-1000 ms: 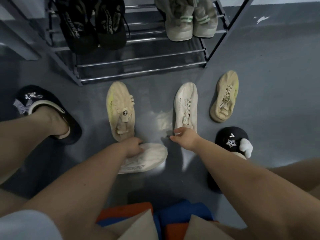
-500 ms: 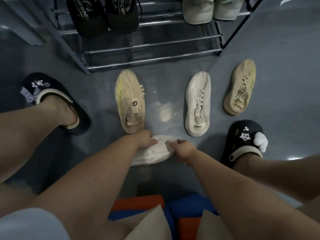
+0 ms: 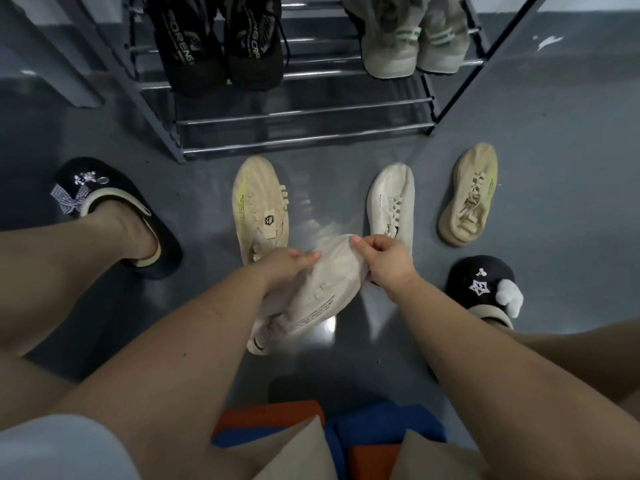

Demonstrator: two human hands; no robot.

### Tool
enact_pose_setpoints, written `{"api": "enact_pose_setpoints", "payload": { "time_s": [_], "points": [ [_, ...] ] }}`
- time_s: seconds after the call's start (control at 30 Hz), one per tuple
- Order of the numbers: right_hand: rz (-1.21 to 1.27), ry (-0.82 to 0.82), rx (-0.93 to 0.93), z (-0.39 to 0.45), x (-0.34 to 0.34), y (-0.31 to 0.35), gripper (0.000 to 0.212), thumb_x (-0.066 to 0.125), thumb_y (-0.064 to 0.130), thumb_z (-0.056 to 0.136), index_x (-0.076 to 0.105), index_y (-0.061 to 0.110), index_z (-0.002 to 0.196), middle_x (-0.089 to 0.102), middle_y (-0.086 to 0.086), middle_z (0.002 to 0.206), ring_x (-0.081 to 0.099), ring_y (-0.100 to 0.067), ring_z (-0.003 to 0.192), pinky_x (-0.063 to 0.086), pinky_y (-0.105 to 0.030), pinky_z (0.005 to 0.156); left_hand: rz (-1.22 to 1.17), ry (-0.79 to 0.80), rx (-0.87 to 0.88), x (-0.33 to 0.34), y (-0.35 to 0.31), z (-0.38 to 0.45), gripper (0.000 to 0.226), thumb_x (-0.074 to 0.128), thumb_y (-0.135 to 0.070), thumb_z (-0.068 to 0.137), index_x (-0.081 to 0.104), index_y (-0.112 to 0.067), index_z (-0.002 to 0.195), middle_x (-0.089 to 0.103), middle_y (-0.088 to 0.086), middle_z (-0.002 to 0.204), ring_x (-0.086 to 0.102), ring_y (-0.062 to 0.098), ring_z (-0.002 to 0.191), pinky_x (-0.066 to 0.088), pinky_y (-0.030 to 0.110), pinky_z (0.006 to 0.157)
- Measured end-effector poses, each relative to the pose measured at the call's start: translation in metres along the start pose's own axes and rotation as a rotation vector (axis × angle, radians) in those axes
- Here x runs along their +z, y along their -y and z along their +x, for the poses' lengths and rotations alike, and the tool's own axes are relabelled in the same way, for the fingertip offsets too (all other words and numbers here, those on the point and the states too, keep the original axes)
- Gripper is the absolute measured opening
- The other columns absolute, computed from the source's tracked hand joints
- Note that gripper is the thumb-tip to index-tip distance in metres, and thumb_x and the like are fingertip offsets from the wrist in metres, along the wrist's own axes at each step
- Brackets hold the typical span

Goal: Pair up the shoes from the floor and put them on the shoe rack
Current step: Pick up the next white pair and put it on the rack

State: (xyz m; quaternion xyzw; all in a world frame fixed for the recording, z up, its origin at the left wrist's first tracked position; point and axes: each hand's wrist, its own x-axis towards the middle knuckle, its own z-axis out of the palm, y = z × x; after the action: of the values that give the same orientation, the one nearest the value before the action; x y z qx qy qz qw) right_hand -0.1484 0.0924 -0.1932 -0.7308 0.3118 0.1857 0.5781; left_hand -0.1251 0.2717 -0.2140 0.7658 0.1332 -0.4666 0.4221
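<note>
A cream shoe (image 3: 318, 292) is lifted off the grey floor, held between both hands. My left hand (image 3: 291, 265) grips its left side and my right hand (image 3: 384, 261) grips its right side near the toe. Its matching cream shoe (image 3: 391, 202) lies on the floor just beyond my right hand. A tan shoe with a yellow streak (image 3: 259, 206) lies to the left, and a second tan shoe (image 3: 471, 195) lies at the right. The metal shoe rack (image 3: 304, 112) stands behind them.
On the rack sit a black pair (image 3: 218, 39) and a pale green pair (image 3: 412, 36). My feet wear black slippers, one at the left (image 3: 114, 209) and one at the right (image 3: 485, 285). An orange and blue stool (image 3: 346, 434) is under me.
My right hand left the cream shoe on the floor and joined my left hand on the nearer cream shoe. Both hands have raised that shoe off the floor.
</note>
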Motion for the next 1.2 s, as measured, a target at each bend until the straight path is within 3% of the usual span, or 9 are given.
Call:
{"api": "enact_pose_setpoints", "payload": {
  "time_s": [0.17,0.23,0.37,0.5,0.63,0.83,0.93,1.03,1.2],
  "points": [
    [-0.031,-0.020,-0.078,-0.006,-0.033,0.022,0.019,0.066,0.033,0.087,0.064,0.018,0.076,0.064,-0.006,0.080,0.058,-0.020,0.071,0.055,-0.043,0.072,-0.123,0.044,-0.055,0.008,-0.006,-0.006,0.077,0.058,-0.079,0.062,0.062,-0.028,0.120,0.059,0.004,0.129,0.055,0.028,0.115,0.040,0.040,0.104],
    [0.005,-0.045,-0.073,-0.007,-0.044,0.026,0.019,0.066,0.034,0.087,0.066,0.017,0.078,0.064,-0.012,0.088,0.060,-0.026,0.079,0.055,-0.051,0.079,-0.127,0.053,-0.026,0.011,-0.008,-0.006,0.073,0.057,-0.073,0.071,0.059,-0.025,0.125,0.054,0.003,0.135,0.049,0.026,0.123,0.035,0.037,0.108],
    [0.101,-0.111,-0.076,-0.004,-0.059,0.027,0.018,0.069,0.036,0.084,0.068,0.019,0.080,0.070,-0.008,0.099,0.066,-0.028,0.098,0.054,-0.048,0.090,-0.101,0.001,0.102,0.018,-0.019,-0.012,0.037,0.055,-0.051,0.087,0.062,-0.022,0.109,0.059,-0.003,0.103,0.056,0.008,0.090,0.040,0.017,0.079],
    [0.283,-0.165,-0.012,0.003,-0.065,0.028,0.027,0.071,0.042,0.080,0.067,0.017,0.089,0.069,-0.007,0.106,0.065,-0.025,0.102,0.053,-0.045,0.093,-0.227,-0.051,0.152,0.031,-0.034,-0.013,0.029,0.056,-0.043,0.090,0.061,-0.016,0.101,0.064,-0.004,0.084,0.058,0.008,0.074,0.047,0.010,0.062],
    [0.315,-0.025,0.124,-0.001,-0.055,0.025,0.056,0.067,0.044,0.083,0.052,0.012,0.126,0.062,-0.005,0.108,0.061,-0.021,0.092,0.053,-0.034,0.078,-0.432,-0.133,0.097,0.037,-0.050,-0.009,0.048,0.057,-0.055,0.084,0.064,-0.015,0.110,0.067,0.010,0.115,0.063,0.025,0.103,0.045,0.035,0.101],
    [0.265,0.319,0.255,-0.016,-0.028,0.000,0.049,0.069,0.040,0.083,0.056,0.017,0.124,0.069,-0.002,0.112,0.066,-0.020,0.101,0.055,-0.037,0.081,-0.775,-0.082,-0.026,0.031,-0.089,-0.009,0.049,0.057,-0.056,0.084,0.066,-0.010,0.095,0.070,0.009,0.087,0.066,0.024,0.078,0.053,0.035,0.074],
    [0.219,0.293,0.213,-0.010,-0.032,-0.003,0.059,0.079,0.032,0.075,0.055,0.018,0.127,0.069,0.000,0.115,0.067,-0.020,0.102,0.057,-0.035,0.074,-0.823,-0.019,-0.012,0.035,-0.093,-0.007,0.037,0.054,-0.045,0.090,0.065,-0.010,0.089,0.069,0.007,0.095,0.064,0.019,0.075,0.050,0.034,0.076],
    [0.172,0.216,0.163,-0.006,-0.044,-0.003,0.056,0.081,0.027,0.073,0.057,0.016,0.122,0.069,-0.001,0.114,0.067,-0.019,0.099,0.056,-0.030,0.065,-0.884,0.067,0.000,0.046,-0.095,-0.004,0.035,0.050,-0.037,0.095,0.064,-0.007,0.108,0.064,0.014,0.121,0.065,0.020,0.085,0.049,0.035,0.081],
    [0.191,0.061,0.134,0.004,-0.074,-0.012,0.047,0.080,0.022,0.074,0.060,0.013,0.116,0.070,-0.003,0.105,0.068,-0.020,0.090,0.058,-0.036,0.072,-0.808,0.086,0.026,0.070,-0.108,0.001,0.036,0.048,-0.033,0.097,0.056,-0.011,0.125,0.060,0.007,0.128,0.060,0.016,0.094,0.050,0.029,0.080]
  ]
}}
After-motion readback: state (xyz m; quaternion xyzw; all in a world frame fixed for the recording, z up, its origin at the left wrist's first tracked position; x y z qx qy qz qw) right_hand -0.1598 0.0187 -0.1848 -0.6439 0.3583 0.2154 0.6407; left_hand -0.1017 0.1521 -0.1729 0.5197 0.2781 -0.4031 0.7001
